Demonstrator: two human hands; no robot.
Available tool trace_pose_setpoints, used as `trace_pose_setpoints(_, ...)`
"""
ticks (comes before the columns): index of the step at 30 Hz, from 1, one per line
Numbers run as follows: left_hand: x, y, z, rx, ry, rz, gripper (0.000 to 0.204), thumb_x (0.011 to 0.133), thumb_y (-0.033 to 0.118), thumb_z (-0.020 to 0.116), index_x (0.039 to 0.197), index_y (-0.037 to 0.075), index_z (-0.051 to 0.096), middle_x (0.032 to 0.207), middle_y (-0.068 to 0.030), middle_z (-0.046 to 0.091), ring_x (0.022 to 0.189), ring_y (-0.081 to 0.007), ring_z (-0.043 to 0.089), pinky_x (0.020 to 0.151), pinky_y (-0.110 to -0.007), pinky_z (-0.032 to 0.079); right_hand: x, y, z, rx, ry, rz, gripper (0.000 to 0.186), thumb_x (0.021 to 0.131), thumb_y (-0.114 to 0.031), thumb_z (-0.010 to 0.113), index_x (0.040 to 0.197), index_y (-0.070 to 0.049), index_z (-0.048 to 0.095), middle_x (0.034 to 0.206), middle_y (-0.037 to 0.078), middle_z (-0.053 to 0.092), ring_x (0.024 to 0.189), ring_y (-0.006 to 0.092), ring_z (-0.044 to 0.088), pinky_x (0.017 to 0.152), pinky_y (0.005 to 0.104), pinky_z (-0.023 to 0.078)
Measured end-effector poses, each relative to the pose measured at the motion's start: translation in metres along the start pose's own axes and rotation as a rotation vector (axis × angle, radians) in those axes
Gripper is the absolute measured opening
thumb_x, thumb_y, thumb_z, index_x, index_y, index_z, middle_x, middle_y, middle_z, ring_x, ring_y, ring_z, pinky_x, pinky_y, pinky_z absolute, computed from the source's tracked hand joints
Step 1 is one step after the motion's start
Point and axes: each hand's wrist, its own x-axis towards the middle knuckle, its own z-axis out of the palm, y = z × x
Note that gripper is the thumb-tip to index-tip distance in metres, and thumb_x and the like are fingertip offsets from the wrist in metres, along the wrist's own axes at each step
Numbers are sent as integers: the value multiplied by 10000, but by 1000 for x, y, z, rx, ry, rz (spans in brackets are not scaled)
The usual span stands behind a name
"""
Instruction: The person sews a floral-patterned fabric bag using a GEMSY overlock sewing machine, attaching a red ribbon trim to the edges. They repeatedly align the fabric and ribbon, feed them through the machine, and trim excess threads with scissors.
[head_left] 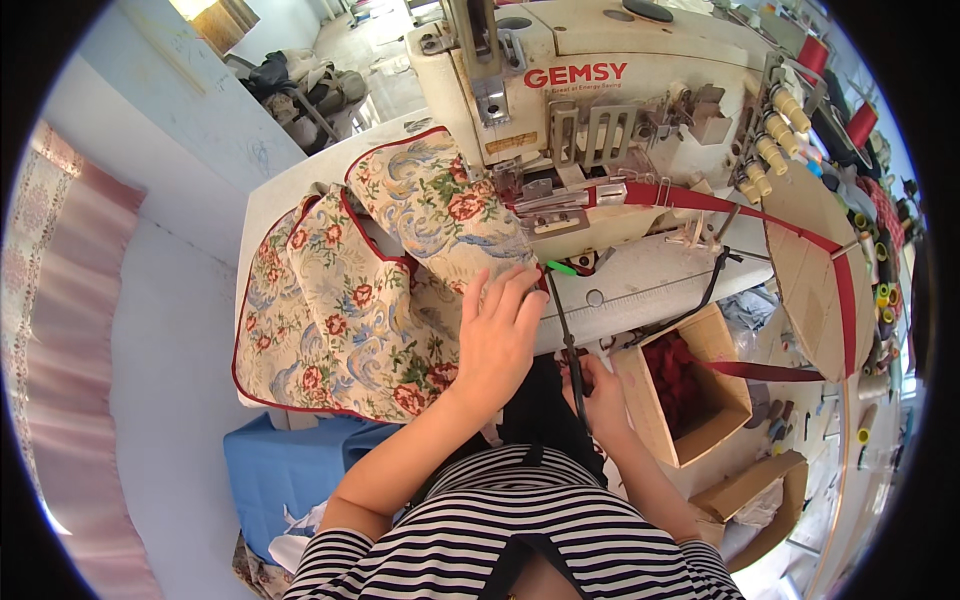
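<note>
Sewing table (300, 175): L hand (497, 335) flat, open on floral fabric (350, 310); R hand (598, 395) gripping scissors (562, 330).

floral cloth (370, 300): woven, matt | sewing machine (590, 90): glossy enamel | box (690, 400): matt cardboard

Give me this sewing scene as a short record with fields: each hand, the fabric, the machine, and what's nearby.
Left hand: left hand lies flat, fingers spread, on the floral fabric
Right hand: right hand is low at the table edge, gripping a thin dark tool; grip partly hidden
Fabric: cream floral, red-edged, spread over the white table, running under the machine's foot
Machine: cream sewing machine, with red binding tape feeding in from the right
Nearby: open cardboard box holding dark red material; thread spools on the machine's right
</note>
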Motion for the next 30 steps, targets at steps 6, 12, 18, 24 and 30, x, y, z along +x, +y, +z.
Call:
trace_pose_setpoints(6,17,-16,2,80,4,45,200,747,41,543,946,51,526,1100,-80,548,1141,-241,495,1051,-460,285,-5,3,0,-8,9,28,209,736,-130,677,869,-26,553,576,99,543,477,204,500,505,305,419)
trace_pose_setpoints(12,33,-31,2,97,38,59,177,749,-16,525,912,51,541,1099,-70,563,1068,-229,522,1058,-460,284,-9,12,3,30,18,25,201,740,-139,680,862,-37,556,571,88,543,471,205,494,502,307,420)
trace_pose_setpoints(18,40,-42,5,114,42,94,186,738,-25,523,910,46,533,1069,-72,567,1015,-237,539,1051,-445,305,-12,8,0,1,-11,37,201,748,-138,677,855,-36,540,581,92,558,480,209,520,510,301,429)
trace_pose_setpoints(24,39,-45,6,92,76,130,201,720,-41,525,910,26,528,1063,-85,566,977,-263,545,924,-402,423,-19,14,0,12,14,10,208,745,-128,679,859,-39,529,582,104,555,482,216,522,509,304,429)
trace_pose_setpoints(30,33,-46,7,27,80,104,238,698,-62,535,919,24,530,1064,-73,568,957,-262,553,739,-349,489,-18,2,-16,-139,53,-34,237,739,-149,689,884,-44,534,615,119,580,531,270,566,534,333,442)
